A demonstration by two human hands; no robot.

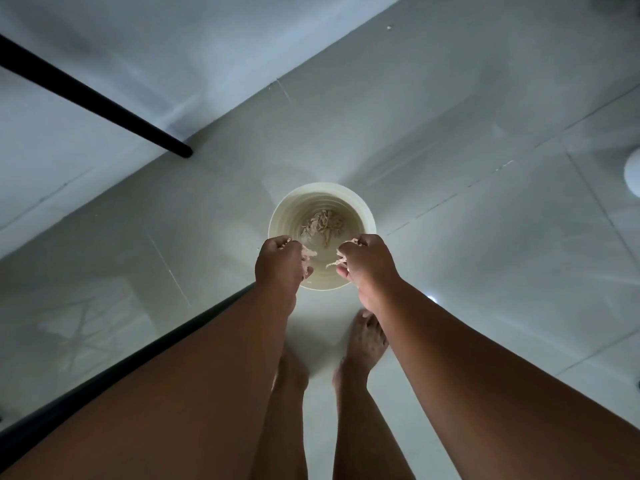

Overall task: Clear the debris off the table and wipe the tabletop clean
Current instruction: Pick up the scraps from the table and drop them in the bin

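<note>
A pale tiled floor (467, 150) is being seen from above, filling most of the view, with a white wall (121, 64) occupying the 10 to 11 o'clock area. A black table edge (104, 372) is running from 8 o'clock toward the centre, and a black table leg (93, 97) is slanting down from 9 o'clock to the foot of the wall. Two bare feet (365, 344) are being planted on the floor at 6 o'clock.

A cream round bin (360, 206) is standing on the floor just above centre. Light brown shredded debris (322, 225) is lying on its bottom.

Both forearms are being extended over the bin's near rim. The left hand (277, 263) is being held at the bin's 8 o'clock, its fingers curled round a clump of the same debris, strands showing at its inner side. The right hand (369, 263) is being held at the bin's 4 o'clock, its fingers likewise curled round a clump, with shreds hanging from it above the bin's opening.

A small part of a white rounded object (633, 176) is showing at 3 o'clock.
</note>
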